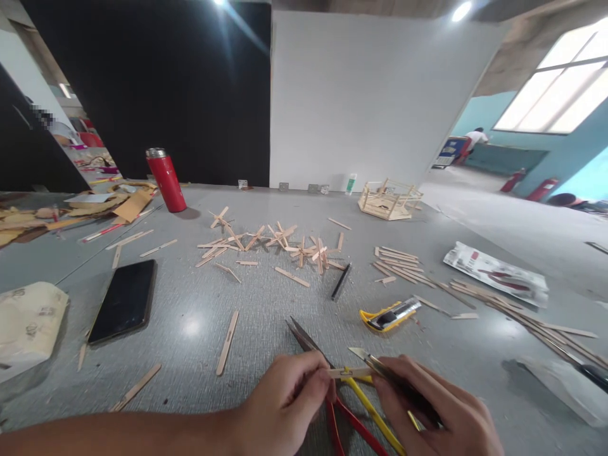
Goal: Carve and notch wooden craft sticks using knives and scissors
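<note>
My left hand pinches one end of a short wooden craft stick between thumb and fingers. A slot-like mark shows in the middle of the stick. Closed around a craft knife, my right hand sits at the stick's other end; its fingers partly hide that end. The knife's pointed blade angles up to the left, just above the stick. Beneath both hands lie tools with red handles and yellow handles; dark pointed jaws stick out beyond my left hand. Their joints are hidden.
A yellow utility knife and black pen lie ahead. Cut sticks are scattered mid-table, longer ones at right. A phone and red flask are left. A stick frame stands by the partition.
</note>
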